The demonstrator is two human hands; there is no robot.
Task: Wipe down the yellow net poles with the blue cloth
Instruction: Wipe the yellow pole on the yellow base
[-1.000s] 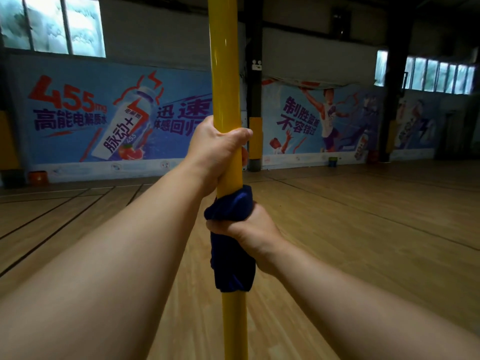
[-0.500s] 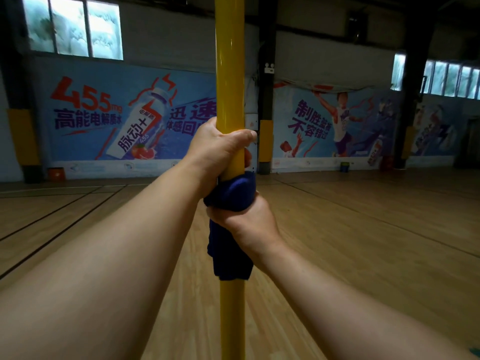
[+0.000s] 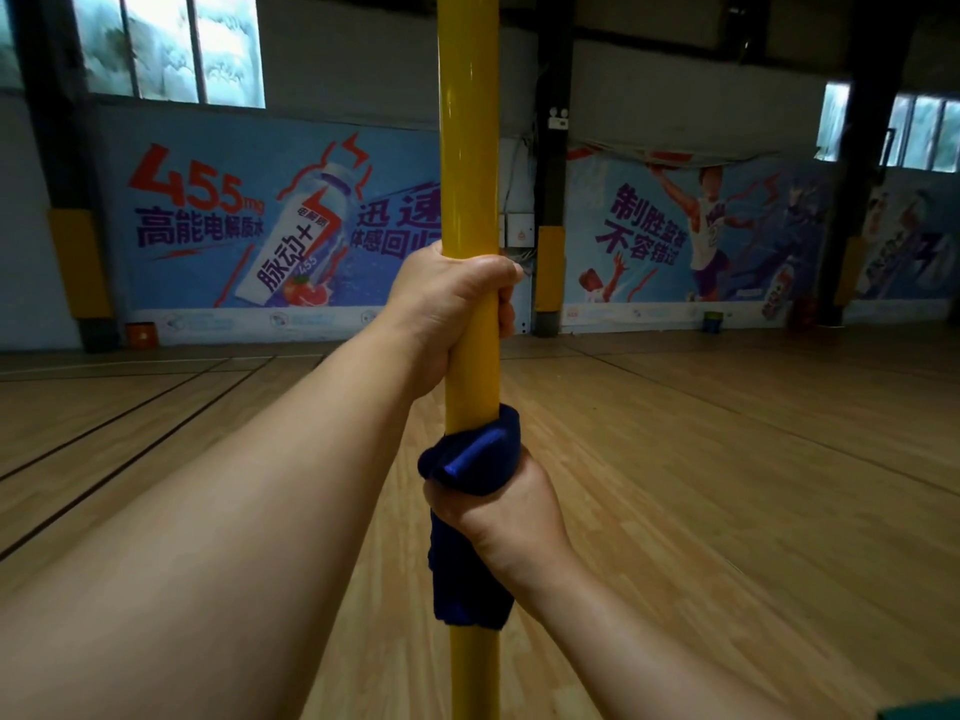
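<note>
Gripping one yellow pole [image 3: 468, 148], two hands, one blue cloth [image 3: 475, 459]

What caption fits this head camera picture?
Left hand steadies the tall yellow pole; right hand grips the blue cloth around it.

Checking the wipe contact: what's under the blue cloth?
The blue cloth wraps the yellow pole, gripped by the right hand. The pole surface beneath is covered, so its cleanliness cannot be seen.

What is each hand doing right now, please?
Left hand: closed, bare grip around the yellow pole.
Right hand: closed, holding the blue cloth wrapped around the pole.
</note>
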